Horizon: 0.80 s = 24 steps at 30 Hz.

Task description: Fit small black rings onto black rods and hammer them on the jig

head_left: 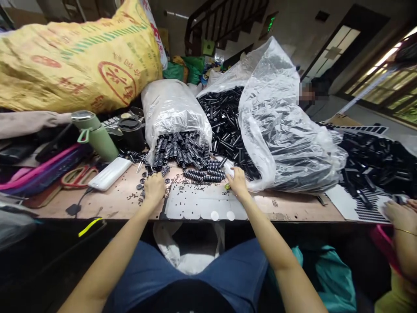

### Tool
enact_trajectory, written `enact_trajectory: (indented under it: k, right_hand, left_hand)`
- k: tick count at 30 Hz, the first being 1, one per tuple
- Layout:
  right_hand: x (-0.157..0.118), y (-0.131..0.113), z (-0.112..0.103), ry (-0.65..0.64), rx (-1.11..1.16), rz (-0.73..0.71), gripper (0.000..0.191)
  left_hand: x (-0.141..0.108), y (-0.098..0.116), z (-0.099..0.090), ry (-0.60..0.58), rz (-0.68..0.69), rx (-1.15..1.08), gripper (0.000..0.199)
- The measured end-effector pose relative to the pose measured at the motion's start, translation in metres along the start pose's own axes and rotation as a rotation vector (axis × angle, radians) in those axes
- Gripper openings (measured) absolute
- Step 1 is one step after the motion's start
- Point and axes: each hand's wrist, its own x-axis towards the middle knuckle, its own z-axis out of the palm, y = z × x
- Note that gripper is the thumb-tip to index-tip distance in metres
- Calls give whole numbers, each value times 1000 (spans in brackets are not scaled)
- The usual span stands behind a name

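Note:
My left hand [154,188] is closed at the near edge of a heap of ribbed black cylinders [182,150], its fingertips among small black pieces; what they grip is hidden. Small black discs [140,187] lie around it. To the right, my right hand [238,181] has its fingers curled at a white thing [227,167], with a small yellow-green bit [227,186] by the thumb side; I cannot make out what it holds. Tiny dark specks [192,188] are scattered between the hands, some on a white sheet [206,203]. The ribbed cylinders spill from a translucent bag [176,102].
Smooth black tubes [228,117] fill a big clear plastic bag [286,143]. A yellow sack [78,61], green bottle [97,137], white power bank [110,174] and red-handled scissors [78,177] stand or lie leftward. At right, another person's hand [402,215] works beside black parts [378,161].

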Motion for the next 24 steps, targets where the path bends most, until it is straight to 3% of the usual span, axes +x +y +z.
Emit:
enact_trajectory:
  k: [3,5,7,9,11,14,16,19,20,22,24]
  right_hand:
    - [44,-11,5,-53,24,-15,34]
    - [63,-16,9,-111,56,-75,32]
    - [72,-19,10,-165,95,-115,27]
    - [74,-24,9,-178,137,-113,20]
    - [67,-30,3,-165,195,-92,21]
    - [43,-42,-11,-179,297,-77,37]
    - [23,-51,-22,-353,499,-119,40]
    - [-5,-65,-32,-742,957,-155,36]
    - [-13,-69,-32,-764,1072,-120,35]
    - [-26,-77,-29,-566,1170,65,35]
    - [-39,-86,-21,-387,1229,353,43]
  left_hand:
    - [-17,10,-25,2,115,-230,34]
    - [-30,23,-32,-83,202,-344,27]
    - [-42,40,-27,-143,286,-440,19]
    - [-49,56,-13,-97,349,-586,15]
    - [-52,70,2,-24,351,-792,17]
    - [-48,86,9,14,191,-1053,21]
    - [-42,94,3,-11,109,-1147,24]
    - [-32,100,-8,-210,160,-1287,26]
    - [-30,101,-10,-267,147,-1333,26]
    - [-29,103,-9,-255,63,-1390,26]
    - [-34,105,-6,-108,22,-1382,24]
